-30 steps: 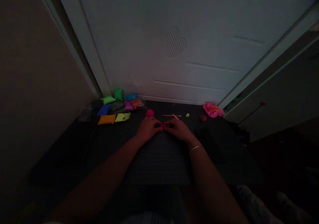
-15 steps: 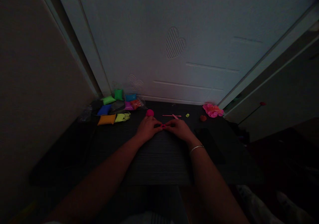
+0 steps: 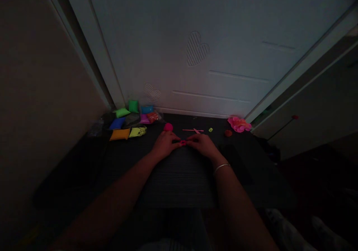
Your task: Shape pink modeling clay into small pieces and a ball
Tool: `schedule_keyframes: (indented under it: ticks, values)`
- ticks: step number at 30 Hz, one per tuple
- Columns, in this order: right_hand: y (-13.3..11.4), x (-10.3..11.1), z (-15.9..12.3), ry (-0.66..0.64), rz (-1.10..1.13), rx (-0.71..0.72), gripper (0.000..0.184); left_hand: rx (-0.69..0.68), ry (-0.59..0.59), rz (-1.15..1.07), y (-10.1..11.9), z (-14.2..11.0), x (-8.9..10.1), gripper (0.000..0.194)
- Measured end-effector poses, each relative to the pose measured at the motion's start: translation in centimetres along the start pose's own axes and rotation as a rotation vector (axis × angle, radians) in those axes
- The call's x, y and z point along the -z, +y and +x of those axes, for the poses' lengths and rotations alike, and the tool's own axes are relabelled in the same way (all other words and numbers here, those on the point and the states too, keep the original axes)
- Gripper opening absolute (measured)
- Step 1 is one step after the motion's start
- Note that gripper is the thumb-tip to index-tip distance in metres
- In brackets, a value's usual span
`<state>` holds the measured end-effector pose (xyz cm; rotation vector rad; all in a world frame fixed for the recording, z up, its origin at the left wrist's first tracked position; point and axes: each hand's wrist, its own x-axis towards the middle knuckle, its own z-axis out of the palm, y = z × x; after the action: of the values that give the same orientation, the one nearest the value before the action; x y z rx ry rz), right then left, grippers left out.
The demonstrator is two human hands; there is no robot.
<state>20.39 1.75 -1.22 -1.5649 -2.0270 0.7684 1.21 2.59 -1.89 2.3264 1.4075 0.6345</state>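
Observation:
Between my two hands, at the middle of the dark table, is a small pink ring-like piece of clay (image 3: 183, 142). My left hand (image 3: 165, 143) pinches its left side with thumb and fingers. On its right side, my right hand (image 3: 203, 143) pinches it the same way, a bracelet on that wrist. A round pink ball of clay (image 3: 168, 127) sits just beyond my left knuckles. Past my right fingers lie thin pink modelling tools (image 3: 192, 130), one crossing the other. The light is dim, so finer detail of the piece is hard to make out.
Several coloured clay packets, among them an orange packet (image 3: 120, 134) and a green packet (image 3: 133, 106), lie at the back left. To the right are a yellow-green bit (image 3: 210, 130), a reddish lump (image 3: 228, 133) and a pink flower (image 3: 239, 124). A white panel (image 3: 156, 50) rises behind the table.
My fingers have shifted slightly apart around the pink piece, and more of its ring shape now shows. The things on the table have stayed in place.

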Motion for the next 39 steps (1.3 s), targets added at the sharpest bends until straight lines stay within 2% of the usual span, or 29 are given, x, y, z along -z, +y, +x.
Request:
schedule_keyframes:
  ticks: [8,14,22,28,39]
  values:
    - [-0.2,-0.2,0.0,-0.007,-0.081,0.036,0.018,-0.008,0.019,0.036,0.2,-0.1,-0.4,0.025]
    - [-0.3,0.0,0.0,-0.016,-0.068,0.034,0.018,0.003,0.036,0.018,-0.1,0.0,-0.4,0.026]
    - [0.0,0.1,0.0,-0.019,-0.081,0.027,0.022,0.000,0.021,0.021,0.0,-0.1,-0.1,0.019]
    - [-0.2,-0.1,0.0,-0.011,-0.111,0.060,0.018,0.013,0.030,0.042,0.7,-0.1,-0.4,0.020]
    - [0.1,-0.1,0.0,-0.013,-0.112,0.071,0.019,-0.008,0.006,0.043,0.1,-0.1,-0.2,0.024]
